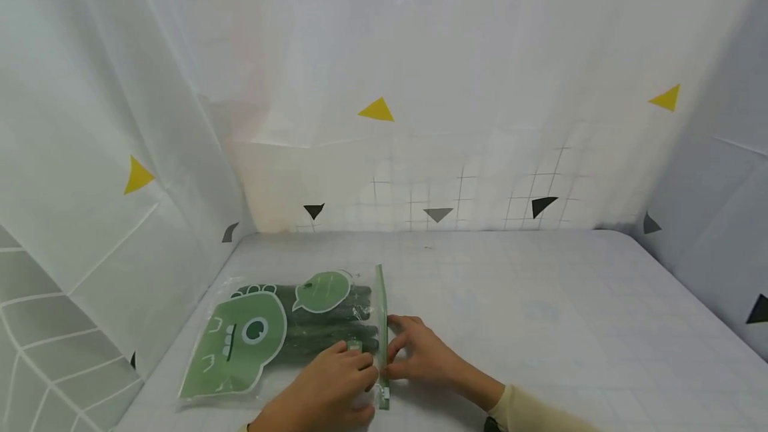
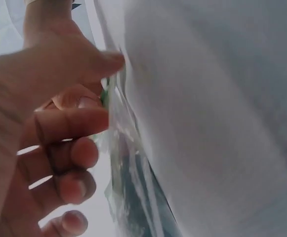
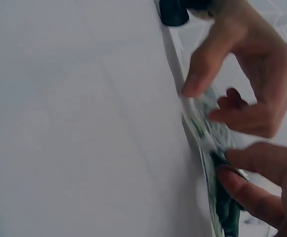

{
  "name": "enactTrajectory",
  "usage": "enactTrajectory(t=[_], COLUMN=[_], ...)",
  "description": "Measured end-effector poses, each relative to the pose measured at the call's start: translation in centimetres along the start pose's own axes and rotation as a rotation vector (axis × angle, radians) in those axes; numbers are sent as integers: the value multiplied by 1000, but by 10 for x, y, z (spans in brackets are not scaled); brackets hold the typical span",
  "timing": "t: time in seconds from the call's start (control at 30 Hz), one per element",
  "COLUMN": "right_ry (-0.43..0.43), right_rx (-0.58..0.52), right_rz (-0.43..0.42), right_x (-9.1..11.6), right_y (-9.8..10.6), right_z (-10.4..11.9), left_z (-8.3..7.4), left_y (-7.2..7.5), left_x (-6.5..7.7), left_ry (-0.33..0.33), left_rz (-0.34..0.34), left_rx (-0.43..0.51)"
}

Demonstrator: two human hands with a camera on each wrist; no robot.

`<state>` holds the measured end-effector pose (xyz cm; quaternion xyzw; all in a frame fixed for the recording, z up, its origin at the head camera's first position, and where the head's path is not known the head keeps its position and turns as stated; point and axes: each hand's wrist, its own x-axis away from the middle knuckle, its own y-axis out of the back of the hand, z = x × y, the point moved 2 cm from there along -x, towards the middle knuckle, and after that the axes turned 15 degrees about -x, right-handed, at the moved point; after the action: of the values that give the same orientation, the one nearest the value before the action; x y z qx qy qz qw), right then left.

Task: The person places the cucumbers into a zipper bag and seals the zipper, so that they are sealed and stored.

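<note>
A clear zip bag point(image 1: 225, 352) with a green cartoon-face print lies flat on the left half of the table. Several long, dark green pieces show through its plastic, their kind unclear. A green strip point(image 1: 382, 299) edges its right end, with a small pale slider point(image 1: 385, 393) low down. My left hand point(image 1: 336, 379) lies over the near right corner and pinches the bag's edge between thumb and finger, seen in the left wrist view. From the right, my right hand point(image 1: 423, 355) pinches the strip. Its finger and thumb point(image 3: 234, 160) are close together at the bag's edge.
The bag rests on a white-covered table point(image 1: 540, 319). White sheets with yellow and dark triangles hang behind it and at both sides. A dark wrist device point(image 1: 491, 424) sits at the right cuff.
</note>
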<state>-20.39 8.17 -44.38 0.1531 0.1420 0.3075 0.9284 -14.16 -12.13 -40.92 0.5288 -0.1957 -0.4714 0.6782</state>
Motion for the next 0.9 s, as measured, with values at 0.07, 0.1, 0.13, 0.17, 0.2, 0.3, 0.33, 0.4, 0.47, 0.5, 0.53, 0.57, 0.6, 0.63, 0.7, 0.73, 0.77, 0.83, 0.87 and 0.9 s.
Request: enactTrajectory(t=[0.07,0.1,0.13,0.17,0.2,0.3,0.33,0.4,0.47,0.5,0.53,0.57,0.6,0.63,0.7,0.73,0.77,0.83,0.87,0.9], right_ry=[6,9,6,4,-2,-39,-62,-110,-161,-185,-210,-231,-250,-267,-301,-319,-330,-350,-354,-357], right_rx=[-11,-19,-32,-58,-92,-219,-272,-359,-414,-434,-451,-471,-494,-528,-604,-647,-688,-750,-765,-776], right_rz=[-19,-33,-50,-66,-70,-63,-57,-44,-51,-54,-51,-42,-29,-13,24,38,49,63,66,68], right_x=[4,6,7,8,9,12,13,14,16,16,17,18,18,19,20,21,21,22,22,22], right_y=[-3,-4,-5,-6,-7,-11,-12,-14,-15,-15,-15,-16,-16,-17,-18,-19,-19,-20,-20,-21], right_z=[3,5,6,7,9,10,11,11,11,12,12,12,12,13,13,14,14,13,13,12], left_z=[-3,-4,-5,-6,-8,-11,-11,-13,-13,-14,-14,-14,-14,-14,-14,-14,-14,-14,-14,-14], left_y=[1,1,2,2,3,3,3,3,3,3,4,5,5,6,7,7,7,7,7,6], left_x=[0,0,-1,0,-1,-1,-1,-1,-1,-2,-1,-2,-2,-2,-2,-2,-2,-2,-2,-2], left_ry=[-7,-2,5,13,25,65,76,98,113,119,122,125,126,127,127,127,128,130,130,130], left_rz=[-14,-11,-13,-13,-8,-37,-63,-99,-140,-150,-154,-155,-155,-154,-143,-138,-137,-132,-133,-135], left_rx=[-29,-41,-54,-69,-83,-107,-117,-123,-125,-124,-117,-109,-105,-98,-80,-73,-67,-61,-67,-72])
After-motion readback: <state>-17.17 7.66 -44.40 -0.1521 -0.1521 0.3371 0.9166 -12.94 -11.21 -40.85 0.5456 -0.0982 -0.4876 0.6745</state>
